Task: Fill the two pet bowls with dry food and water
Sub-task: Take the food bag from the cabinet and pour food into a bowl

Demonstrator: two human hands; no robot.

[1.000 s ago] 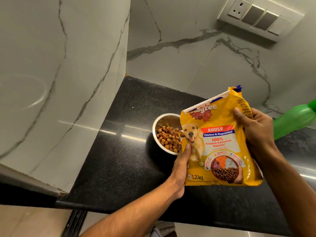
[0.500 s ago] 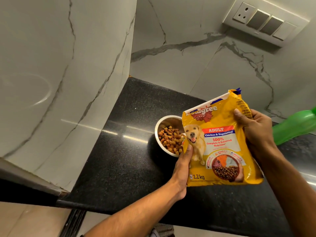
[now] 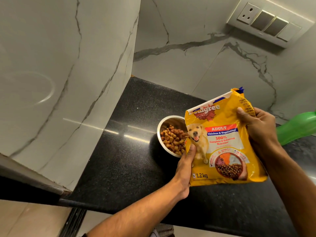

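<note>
Over black counter (image 3: pixel 119 159): one yellow food bag (image 3: pixel 222 146), long axis tilted, open top up-left. Left hand (image 3: pixel 185 165) grips lower-left edge, right hand (image 3: pixel 258 127) upper-right. One steel bowl (image 3: pixel 164 124) of kibble (image 3: pixel 173 139) behind; one green bottle (image 3: pixel 297 129) right.

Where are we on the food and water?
Done: the steel bowl holds kibble. In hand: both hands grip the yellow food bag, left hand at its lower edge, right hand near the top. Left: a second bowl isn't visible; the green bottle lies untouched.

Black speckled stone countertop (image 3: pixel 119 168) at 6 o'clock; white grey-veined marble wall (image 3: pixel 196 65) behind; white switch-and-socket panel (image 3: pixel 268 23) at 1 o'clock.
</note>
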